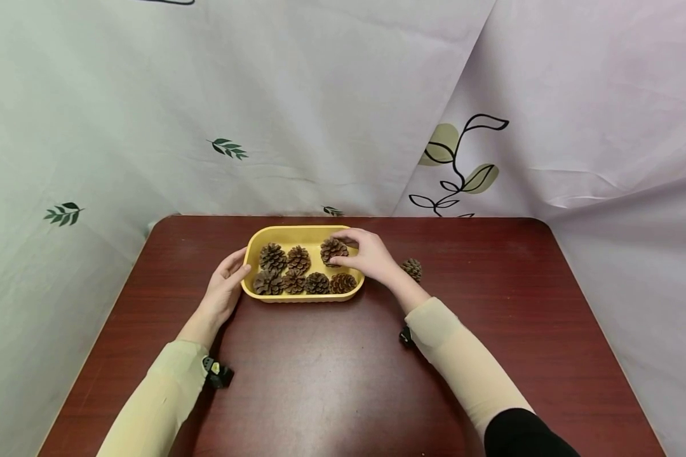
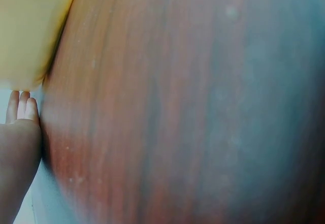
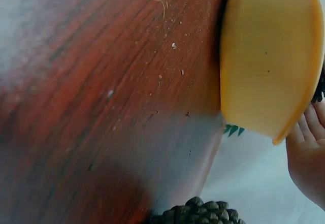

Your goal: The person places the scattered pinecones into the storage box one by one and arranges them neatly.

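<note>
A yellow tray point(image 1: 303, 298) stands near the back edge of the table, with several brown pine cones in it. My right hand point(image 1: 368, 254) reaches over the tray's right end and holds a pine cone point(image 1: 333, 251) between thumb and fingers, at the tray's back right. In the right wrist view that hand point(image 3: 307, 153) is partly cut off beyond the tray's rim. My left hand point(image 1: 223, 289) rests against the tray's left end, thumb at the rim. Its fingers look straight where they meet the tray wall point(image 2: 30, 36) in the left wrist view.
Another pine cone point(image 1: 411, 270) lies on the table right of the tray, beside my right forearm. The dark red wooden table point(image 1: 309, 381) carries small bits of debris. Behind it hangs a pale curtain point(image 1: 320, 114) printed with leaves.
</note>
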### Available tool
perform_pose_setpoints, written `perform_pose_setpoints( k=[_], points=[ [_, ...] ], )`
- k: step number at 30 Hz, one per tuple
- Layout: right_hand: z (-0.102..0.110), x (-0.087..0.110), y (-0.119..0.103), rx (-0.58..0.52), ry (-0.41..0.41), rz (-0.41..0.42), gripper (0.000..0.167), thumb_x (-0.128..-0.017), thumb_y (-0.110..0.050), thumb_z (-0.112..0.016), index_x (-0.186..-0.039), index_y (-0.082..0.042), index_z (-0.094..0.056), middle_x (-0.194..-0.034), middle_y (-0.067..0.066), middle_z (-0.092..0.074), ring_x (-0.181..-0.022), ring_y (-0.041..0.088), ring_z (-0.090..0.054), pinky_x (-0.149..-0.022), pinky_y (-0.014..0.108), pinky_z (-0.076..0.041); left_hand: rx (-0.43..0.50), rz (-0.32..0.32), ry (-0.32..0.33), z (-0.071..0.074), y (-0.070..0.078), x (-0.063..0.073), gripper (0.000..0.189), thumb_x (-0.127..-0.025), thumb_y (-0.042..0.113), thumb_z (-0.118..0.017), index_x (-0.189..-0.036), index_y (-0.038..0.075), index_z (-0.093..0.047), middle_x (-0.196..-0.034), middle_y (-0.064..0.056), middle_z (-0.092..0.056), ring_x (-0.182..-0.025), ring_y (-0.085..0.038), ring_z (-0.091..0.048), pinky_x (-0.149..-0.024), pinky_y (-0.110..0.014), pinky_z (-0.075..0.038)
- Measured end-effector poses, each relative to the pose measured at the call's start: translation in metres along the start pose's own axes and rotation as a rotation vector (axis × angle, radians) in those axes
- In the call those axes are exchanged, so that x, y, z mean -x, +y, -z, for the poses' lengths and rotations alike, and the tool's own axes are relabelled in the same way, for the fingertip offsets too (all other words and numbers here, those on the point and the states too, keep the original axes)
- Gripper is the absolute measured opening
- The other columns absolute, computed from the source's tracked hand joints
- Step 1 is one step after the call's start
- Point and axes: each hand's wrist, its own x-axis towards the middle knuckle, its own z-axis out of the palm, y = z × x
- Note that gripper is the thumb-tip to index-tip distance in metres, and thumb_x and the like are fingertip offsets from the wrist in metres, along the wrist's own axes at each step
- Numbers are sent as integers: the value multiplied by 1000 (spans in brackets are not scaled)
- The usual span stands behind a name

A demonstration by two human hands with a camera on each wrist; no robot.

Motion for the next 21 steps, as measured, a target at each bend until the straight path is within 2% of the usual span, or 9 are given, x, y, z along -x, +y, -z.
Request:
perform_pose_setpoints(
  k=[9,21],
  points=[
    [-9,-16,-4,78,-81,-34,53,-87,-25,-90,-135,-12,-71,-142,8,-70,-133,30,-65,-116,43,-51,12,-8,-5,1,0,0,36,-109,1,-56,-133,26,-63,-125,17,-72,-113,1,-68,-96,-14,-55],
    [-16,-27,-7,252,-187,3,55,-89,-32,-88,-138,-13,-71,-141,4,-71,-132,24,-65,-119,42,-47,27,-5,-2,1,0,0,37,-108,0,-56,-130,29,-64,-124,18,-72,-114,1,-67,-96,-14,-54]
  ],
)
